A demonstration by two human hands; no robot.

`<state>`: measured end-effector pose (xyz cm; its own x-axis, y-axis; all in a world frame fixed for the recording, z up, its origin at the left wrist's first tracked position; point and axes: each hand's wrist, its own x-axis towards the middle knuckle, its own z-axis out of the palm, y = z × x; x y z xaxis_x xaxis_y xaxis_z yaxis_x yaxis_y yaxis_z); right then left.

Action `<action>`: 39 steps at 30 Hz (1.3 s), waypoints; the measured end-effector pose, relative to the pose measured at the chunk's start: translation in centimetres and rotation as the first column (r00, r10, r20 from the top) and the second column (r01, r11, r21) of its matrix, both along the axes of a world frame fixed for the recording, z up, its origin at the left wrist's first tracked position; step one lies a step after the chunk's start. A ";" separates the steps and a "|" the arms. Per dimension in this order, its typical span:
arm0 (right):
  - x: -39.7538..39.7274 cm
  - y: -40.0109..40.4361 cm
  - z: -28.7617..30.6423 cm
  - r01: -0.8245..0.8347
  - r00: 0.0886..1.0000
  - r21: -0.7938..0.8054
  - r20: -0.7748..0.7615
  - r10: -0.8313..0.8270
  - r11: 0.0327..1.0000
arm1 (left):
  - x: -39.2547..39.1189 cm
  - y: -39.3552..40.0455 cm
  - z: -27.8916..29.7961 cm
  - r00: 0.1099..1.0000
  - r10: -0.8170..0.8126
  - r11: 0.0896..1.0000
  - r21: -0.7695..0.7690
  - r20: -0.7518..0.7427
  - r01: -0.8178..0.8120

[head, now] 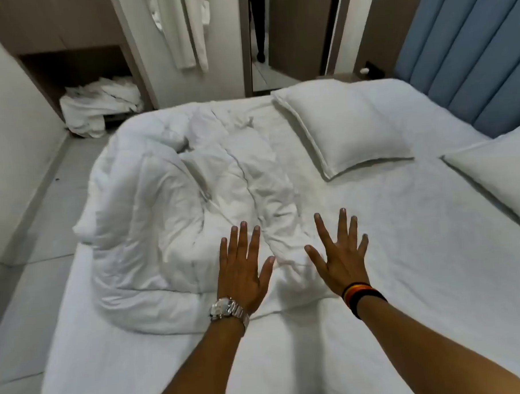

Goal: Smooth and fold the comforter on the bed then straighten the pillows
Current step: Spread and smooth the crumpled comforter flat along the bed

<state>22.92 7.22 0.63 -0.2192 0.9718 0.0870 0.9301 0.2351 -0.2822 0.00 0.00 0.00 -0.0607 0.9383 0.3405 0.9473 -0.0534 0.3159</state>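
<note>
White-sheeted bed [404,250]: crumpled white quilted comforter [170,206] is touched by left hand [243,275] and right hand [342,258], both spread flat.

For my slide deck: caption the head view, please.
Both open hands, left hand and right hand, press the crumpled comforter beside two pillows.

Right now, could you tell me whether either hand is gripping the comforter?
No, the left hand and right hand are both spread flat, fingers open, over the rumpled comforter.
</note>
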 end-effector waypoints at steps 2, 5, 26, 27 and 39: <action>1.6 2.1 -4.0 0.055 0.998 -0.106 -0.003 -0.055 0.993 | 2.0 2.4 -3.3 0.999 0.025 0.999 -0.023 0.021 -0.024; 2.2 4.8 -9.6 0.058 0.992 -0.178 -0.096 -0.076 0.982 | 2.7 5.0 -8.5 0.996 0.076 0.996 -0.044 -0.056 -0.078; -0.9 -3.8 -11.5 0.015 0.988 -0.216 -0.148 -0.048 0.976 | 1.0 0.3 -12.3 1.000 0.022 0.943 -0.333 -0.012 -0.025; -0.6 -5.7 -10.6 0.036 0.984 -0.217 -0.162 -0.073 0.975 | 1.3 -0.9 -11.5 1.000 0.004 0.934 -0.357 0.002 -0.003; 11.0 -27.4 -7.2 0.126 0.967 -0.317 -0.171 -0.187 0.940 | 12.4 -19.2 -9.2 0.985 -0.146 0.839 -0.516 0.094 0.174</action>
<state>33.92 -20.17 -6.53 -0.0708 0.9793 -0.1897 0.8674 -0.0334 -0.4964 12.42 -19.20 -9.21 0.1023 0.9744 -0.2000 0.9226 -0.0178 0.3852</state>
